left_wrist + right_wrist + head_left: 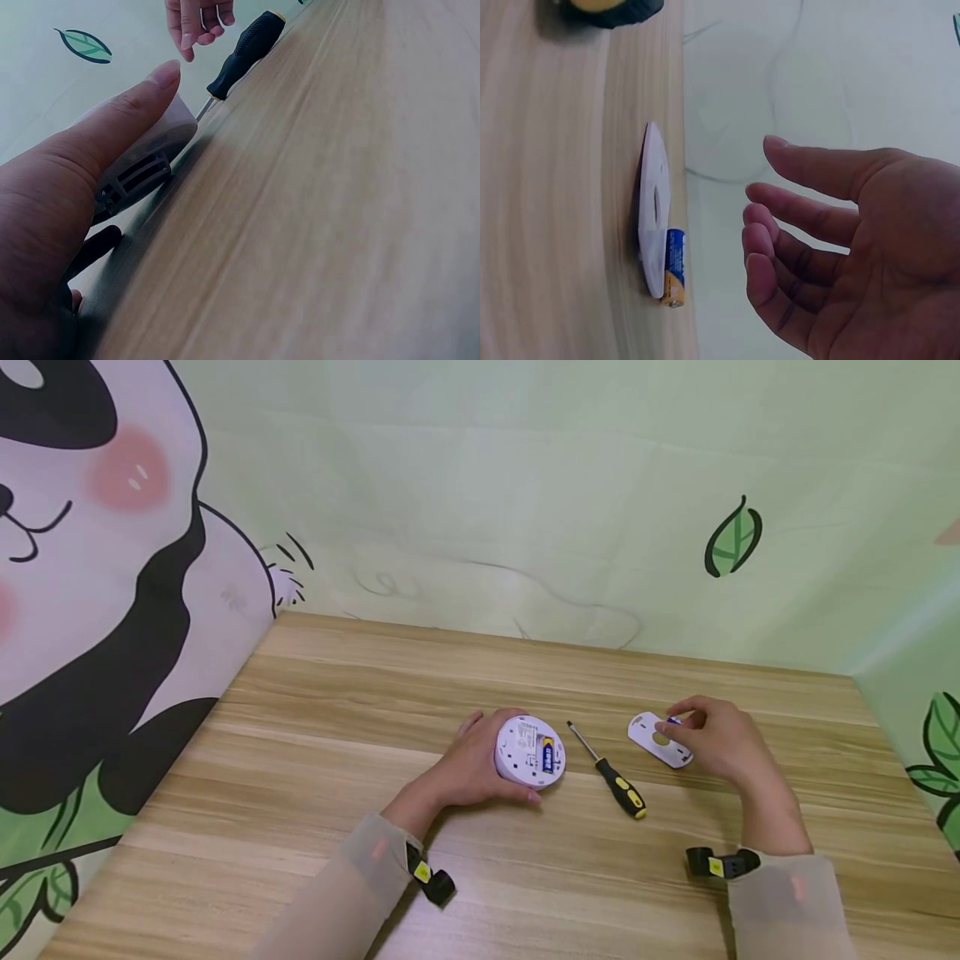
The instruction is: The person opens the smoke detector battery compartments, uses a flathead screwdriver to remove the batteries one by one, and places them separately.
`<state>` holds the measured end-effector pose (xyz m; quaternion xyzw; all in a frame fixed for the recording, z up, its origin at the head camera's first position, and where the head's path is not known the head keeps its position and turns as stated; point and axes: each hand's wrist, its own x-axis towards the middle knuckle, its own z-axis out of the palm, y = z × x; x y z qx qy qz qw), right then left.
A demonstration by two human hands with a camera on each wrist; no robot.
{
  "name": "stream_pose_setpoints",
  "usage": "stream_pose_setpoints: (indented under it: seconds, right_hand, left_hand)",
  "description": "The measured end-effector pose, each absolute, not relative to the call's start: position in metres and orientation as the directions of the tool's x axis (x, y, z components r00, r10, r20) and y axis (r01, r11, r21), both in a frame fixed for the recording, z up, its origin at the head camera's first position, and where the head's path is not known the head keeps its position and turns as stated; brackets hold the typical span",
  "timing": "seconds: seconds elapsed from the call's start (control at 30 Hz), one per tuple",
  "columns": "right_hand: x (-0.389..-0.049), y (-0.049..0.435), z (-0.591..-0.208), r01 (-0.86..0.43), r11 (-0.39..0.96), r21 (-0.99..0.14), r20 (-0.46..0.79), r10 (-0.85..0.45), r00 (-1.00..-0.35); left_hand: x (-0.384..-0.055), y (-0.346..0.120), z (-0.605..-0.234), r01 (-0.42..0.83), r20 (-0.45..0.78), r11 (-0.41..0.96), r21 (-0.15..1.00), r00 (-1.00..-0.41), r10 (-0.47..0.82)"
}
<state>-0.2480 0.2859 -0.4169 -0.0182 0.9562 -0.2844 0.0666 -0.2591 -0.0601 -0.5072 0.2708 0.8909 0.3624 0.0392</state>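
Observation:
My left hand (474, 760) grips a round white smoke alarm (517, 770) around its side, its back tilted up toward the head camera. A blue-and-yellow battery (548, 756) sits in the slot on that back. In the left wrist view, the thumb lies along the smoke alarm (180, 124) above dark side vents. Over the oval white mounting plate (643, 732) hovers my right hand (720, 739), fingers loosely bent with nothing between them. Beside the plate, a second blue-and-orange battery (674, 266) shows in the right wrist view, apart from the fingertips.
A screwdriver (619, 787) with a black-and-yellow handle lies between the smoke alarm and the plate. The wooden table (360, 693) meets a cloth backdrop (480, 510) printed with a panda and leaves. Each sleeve carries a black wrist camera (431, 875).

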Motion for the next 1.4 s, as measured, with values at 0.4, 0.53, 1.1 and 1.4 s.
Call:
stream_pose_setpoints:
  seconds: [0.4,0.53,1.1,1.4]
  right_hand:
    - [-0.247,0.268,-0.420,-0.156,0.835,-0.528,-0.126,-0.258,-0.958]
    - [-0.246,0.258,-0.423,-0.206,0.832,-0.516,-0.140,-0.319,-0.938]
    - [-0.237,0.231,-0.427,-0.187,0.864,-0.468,-0.305,-0.356,-0.883]
    - [-0.236,0.225,-0.434,-0.197,0.880,-0.432,-0.302,-0.348,-0.887]
  left_hand:
    - [-0.258,-0.061,-0.506,0.465,0.135,0.583,0.666,-0.844,0.519]
    - [-0.258,-0.061,-0.506,0.467,0.136,0.585,0.663,-0.843,0.520]
    - [-0.258,-0.060,-0.506,0.453,0.134,0.592,0.667,-0.854,0.503]
    - [-0.259,-0.060,-0.507,0.448,0.147,0.586,0.675,-0.860,0.488]
